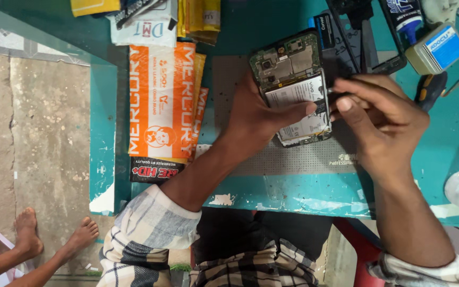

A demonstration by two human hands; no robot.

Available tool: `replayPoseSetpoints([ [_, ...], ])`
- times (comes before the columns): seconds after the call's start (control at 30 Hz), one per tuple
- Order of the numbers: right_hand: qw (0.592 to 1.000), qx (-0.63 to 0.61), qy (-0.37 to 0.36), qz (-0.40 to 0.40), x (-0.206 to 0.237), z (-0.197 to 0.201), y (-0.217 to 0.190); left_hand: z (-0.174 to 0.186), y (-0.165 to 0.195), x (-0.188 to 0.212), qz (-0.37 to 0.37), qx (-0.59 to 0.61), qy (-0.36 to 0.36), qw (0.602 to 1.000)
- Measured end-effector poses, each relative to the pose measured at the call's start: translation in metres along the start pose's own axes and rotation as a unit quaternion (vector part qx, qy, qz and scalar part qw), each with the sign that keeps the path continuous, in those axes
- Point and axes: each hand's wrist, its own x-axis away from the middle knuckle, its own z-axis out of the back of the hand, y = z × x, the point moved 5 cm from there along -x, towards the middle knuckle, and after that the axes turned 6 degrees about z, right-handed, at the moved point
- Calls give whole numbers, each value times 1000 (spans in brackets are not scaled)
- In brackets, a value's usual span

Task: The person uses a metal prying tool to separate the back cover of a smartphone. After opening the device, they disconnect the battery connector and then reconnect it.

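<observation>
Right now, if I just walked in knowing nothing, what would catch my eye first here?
Most likely the opened phone at the top centre, its back off so the green circuit board and white battery show, lying on a grey work mat. The left hand steadies it while the right hand pinches at its right edge. To the left, a bright orange packet stands out on the teal table.
</observation>
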Motion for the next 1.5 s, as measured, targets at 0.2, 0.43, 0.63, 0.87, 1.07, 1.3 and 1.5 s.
replayPoseSetpoints([
  [0.2, 993, -94, -63, -14, 0, 3, 13, 1, -5, -3, 3, 66, 28, 997],
  [0.43, 986, -137, -81, -48, -2, 5, 17, 2, -4, -2, 2, 63, 16, 998],
  [0.63, 989, -110, -87, -46, -3, 6, 21, 1, -4, -3, 7, 83, 5, 997],
  [0.87, 988, -121, -82, -52, -1, 6, 25, 1, -6, -4, 0, 107, 7, 994],
  [1.07, 988, -119, -88, -37, -2, 7, 29, 2, -1, -2, 9, 20, 6, 1000],
  [1.3, 988, -132, -72, -29, 2, 9, 33, -4, 8, 2, 17, 2, -12, 1000],
  [1.5, 996, -69, -48, 28, -2, 8, 17, -11, 10, 6, 30, -14, -35, 999],
])
